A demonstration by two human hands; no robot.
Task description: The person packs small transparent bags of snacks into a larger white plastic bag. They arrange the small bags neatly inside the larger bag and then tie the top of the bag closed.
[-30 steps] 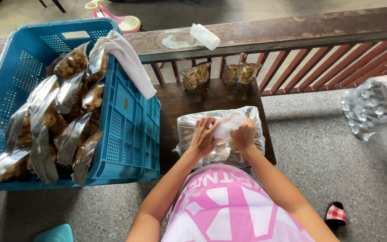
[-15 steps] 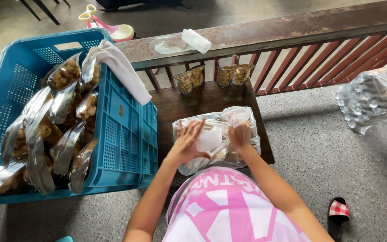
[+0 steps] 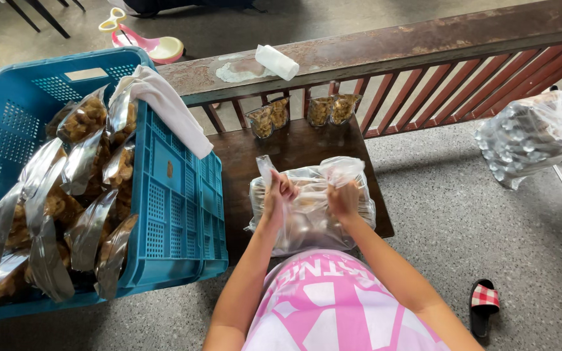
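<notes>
Both the left hand [image 3: 280,190] and right hand [image 3: 344,197] are clamped on a clear bag [image 3: 311,208] lying on the dark desk [image 3: 242,156]. Left stands a blue crate [image 3: 177,201] of snack packs [image 3: 82,188]; beyond, small packs [image 3: 268,118] line the railing [image 3: 385,49].

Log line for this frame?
left hand: grips large clear plastic bag | right hand: grips same bag | bag: on dark wooden table

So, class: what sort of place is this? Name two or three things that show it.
Probably a porch or veranda used for packing snacks by hand. A weathered railing borders a concrete floor, a blue crate holds filled snack bags, and both hands grip a clear plastic bag on a low wooden table.
</notes>
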